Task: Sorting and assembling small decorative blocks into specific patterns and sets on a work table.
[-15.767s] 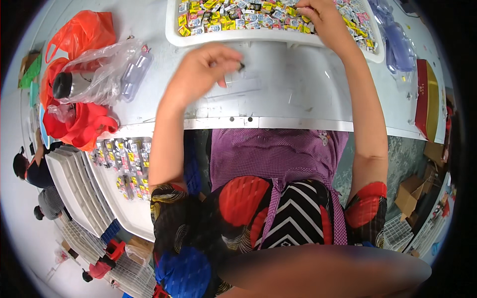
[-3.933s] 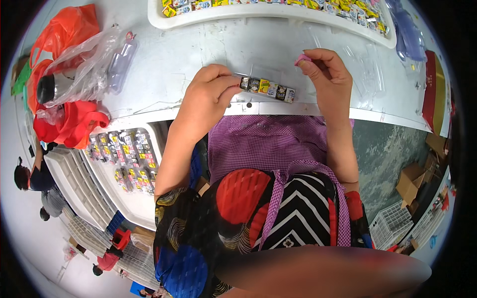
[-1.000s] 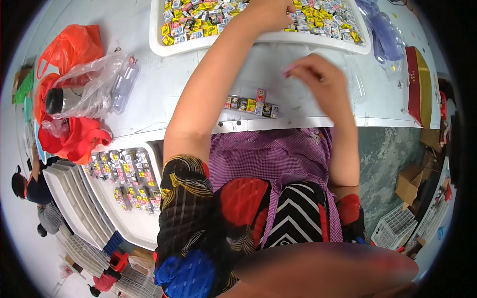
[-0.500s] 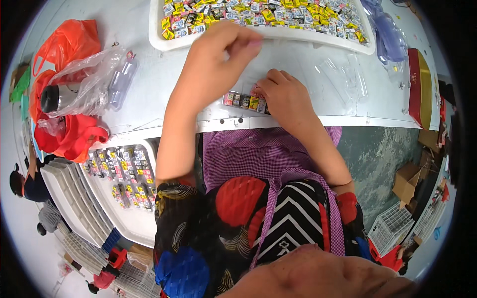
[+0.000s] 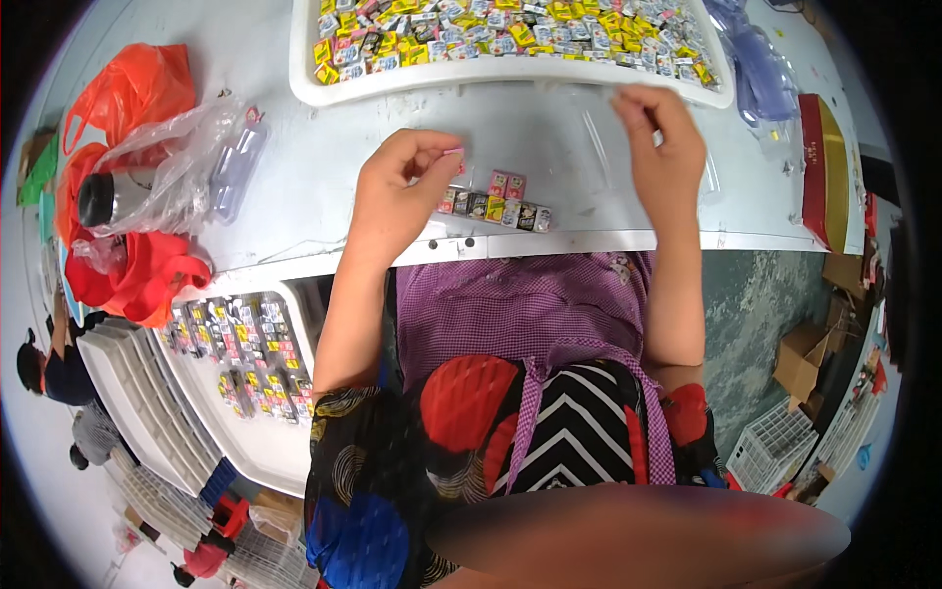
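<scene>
A row of small printed boxes [image 5: 478,205], black, yellow, white and pink, lies near the table's front edge. Two pink boxes [image 5: 507,185] sit against the row's far side. My left hand [image 5: 402,191] is just left of the row, its thumb and fingers pinched on what looks like a small pink box [image 5: 459,168], mostly covered by the fingertips. To the right, my right hand [image 5: 669,147] hovers with fingers curled and thumb apart, nothing visible between them. Beneath and beside it lie clear plastic cases [image 5: 596,137], hard to make out against the table.
A white tray [image 5: 510,71] full of loose small boxes stands at the far side. Left are red bags [image 5: 137,93], a dark-capped bottle [image 5: 113,196] and a clear case [image 5: 238,169]. Right are a red-and-gold box [image 5: 822,175] and clear plastic [image 5: 763,74]. Another tray [image 5: 265,442] holds filled packs.
My left hand has come back from the far tray toward the row. My right hand has left the row and moved right and away, uncovering the row's right end and two pink boxes.
</scene>
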Tool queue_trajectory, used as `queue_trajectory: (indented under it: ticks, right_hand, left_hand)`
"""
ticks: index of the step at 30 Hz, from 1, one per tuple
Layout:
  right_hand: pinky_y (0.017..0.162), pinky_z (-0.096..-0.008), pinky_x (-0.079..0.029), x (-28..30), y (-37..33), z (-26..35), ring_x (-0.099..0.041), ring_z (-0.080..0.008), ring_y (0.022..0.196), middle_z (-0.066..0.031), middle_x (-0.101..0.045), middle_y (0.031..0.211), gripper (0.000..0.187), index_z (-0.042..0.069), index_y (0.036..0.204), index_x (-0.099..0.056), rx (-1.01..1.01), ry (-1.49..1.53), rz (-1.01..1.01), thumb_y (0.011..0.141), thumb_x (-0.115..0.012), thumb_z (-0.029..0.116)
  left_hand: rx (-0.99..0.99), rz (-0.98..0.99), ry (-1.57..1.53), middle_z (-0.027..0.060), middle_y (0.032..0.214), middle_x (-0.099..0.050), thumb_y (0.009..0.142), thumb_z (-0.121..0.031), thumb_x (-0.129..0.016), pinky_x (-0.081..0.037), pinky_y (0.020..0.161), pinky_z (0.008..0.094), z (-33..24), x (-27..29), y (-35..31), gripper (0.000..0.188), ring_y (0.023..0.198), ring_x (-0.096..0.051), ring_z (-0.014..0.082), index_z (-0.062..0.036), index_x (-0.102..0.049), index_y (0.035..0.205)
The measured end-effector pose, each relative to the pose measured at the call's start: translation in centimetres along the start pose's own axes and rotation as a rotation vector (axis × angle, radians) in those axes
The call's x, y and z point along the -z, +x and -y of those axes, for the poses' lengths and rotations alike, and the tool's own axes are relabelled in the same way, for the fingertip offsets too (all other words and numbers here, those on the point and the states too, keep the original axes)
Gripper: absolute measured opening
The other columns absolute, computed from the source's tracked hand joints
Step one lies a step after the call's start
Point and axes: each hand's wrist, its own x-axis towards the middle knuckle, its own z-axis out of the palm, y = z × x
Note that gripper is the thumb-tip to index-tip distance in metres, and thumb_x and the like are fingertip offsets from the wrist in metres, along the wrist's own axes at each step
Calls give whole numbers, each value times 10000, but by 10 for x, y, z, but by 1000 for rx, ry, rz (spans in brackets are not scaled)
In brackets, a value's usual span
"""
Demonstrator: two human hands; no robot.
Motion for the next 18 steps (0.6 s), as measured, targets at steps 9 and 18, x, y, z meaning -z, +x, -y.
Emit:
queue_trajectory:
  ticks: [9,18]
  right_hand:
    - [769,-323,-467,31,92,-46,-597,-207,840,-73,-639,897,152,56,954,-668,351,-763,-110,821,-676,129]
    - [807,-433,-471,-17,128,-56,-578,-381,901,-200,-610,897,221,1,881,-661,182,-602,257,767,-682,190]
  left_hand:
    - [90,-49,-256,-1,847,-642,880,-35,-637,-456,723,192,11,10,-6,163,766,-571,50,-2,-636,1040]
    - [99,-136,-200,8,880,-650,885,-43,-641,-455,753,196,14,21,-8,162,799,-576,58,-12,-640,1044]
